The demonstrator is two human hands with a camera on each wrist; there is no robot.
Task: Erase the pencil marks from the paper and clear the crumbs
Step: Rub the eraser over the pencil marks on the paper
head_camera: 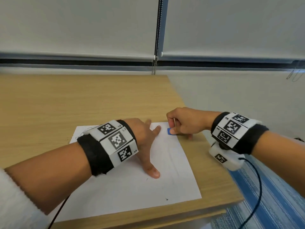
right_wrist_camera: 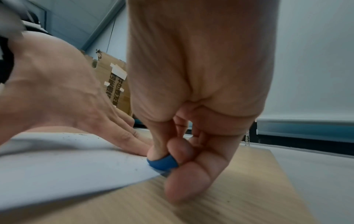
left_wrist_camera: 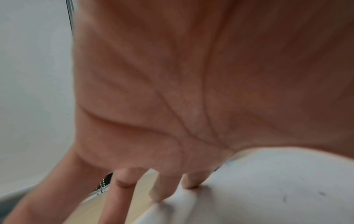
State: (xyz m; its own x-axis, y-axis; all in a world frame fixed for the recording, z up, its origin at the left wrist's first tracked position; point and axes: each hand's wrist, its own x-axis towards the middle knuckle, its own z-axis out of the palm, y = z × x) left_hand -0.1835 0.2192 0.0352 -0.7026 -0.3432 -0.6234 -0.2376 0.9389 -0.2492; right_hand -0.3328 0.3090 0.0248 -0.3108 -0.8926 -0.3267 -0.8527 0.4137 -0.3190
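A white sheet of paper lies on the wooden desk near its right edge. My left hand lies flat on the sheet with fingers spread, pressing it down; its fingers show on the paper in the left wrist view. My right hand pinches a small blue eraser against the paper's far right corner. In the right wrist view the blue eraser sits between thumb and fingertips on the paper. Small dark crumbs and faint pencil marks dot the sheet.
The desk's right edge drops to a blue striped floor. Roller blinds with a bead chain hang behind the desk. A cardboard box shows in the right wrist view. Black cables trail from both wrist units.
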